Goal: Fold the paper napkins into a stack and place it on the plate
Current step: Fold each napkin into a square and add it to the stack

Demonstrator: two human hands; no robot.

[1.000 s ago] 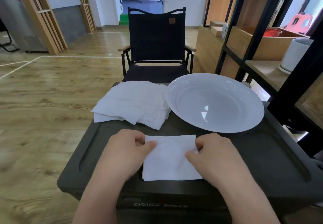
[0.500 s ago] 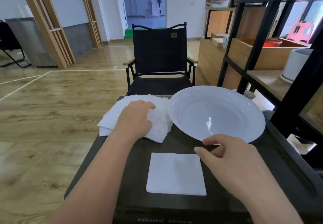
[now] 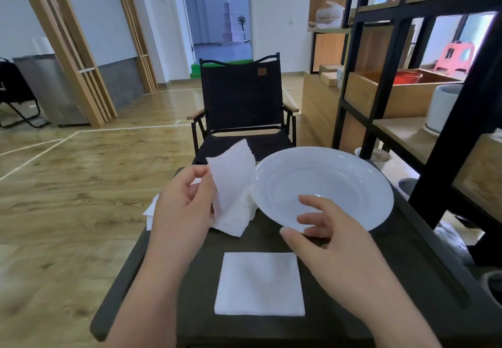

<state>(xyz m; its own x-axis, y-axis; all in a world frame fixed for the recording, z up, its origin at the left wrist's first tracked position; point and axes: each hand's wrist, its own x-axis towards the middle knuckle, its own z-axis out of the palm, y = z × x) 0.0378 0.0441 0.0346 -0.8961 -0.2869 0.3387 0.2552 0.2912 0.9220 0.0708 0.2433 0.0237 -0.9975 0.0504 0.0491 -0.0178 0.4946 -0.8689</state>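
A folded white napkin [image 3: 259, 284] lies flat near the front of the dark table [image 3: 407, 279]. Behind it to the left sits a loose pile of unfolded napkins [image 3: 236, 218], partly hidden by my left hand [image 3: 182, 209]. That hand pinches one napkin [image 3: 231, 176] and holds it up above the pile. My right hand [image 3: 328, 247] hovers with fingers apart over the near rim of the empty white plate [image 3: 339, 184], holding nothing.
A black folding chair [image 3: 239, 108] stands just beyond the table. A black and wood shelf unit [image 3: 385, 97] with a white pot and boxes rises on the right. Wooden floor lies to the left.
My left hand went from pressing the folded napkin to the pile and has lifted one napkin off it. My right hand let go of the folded napkin and rose toward the plate.
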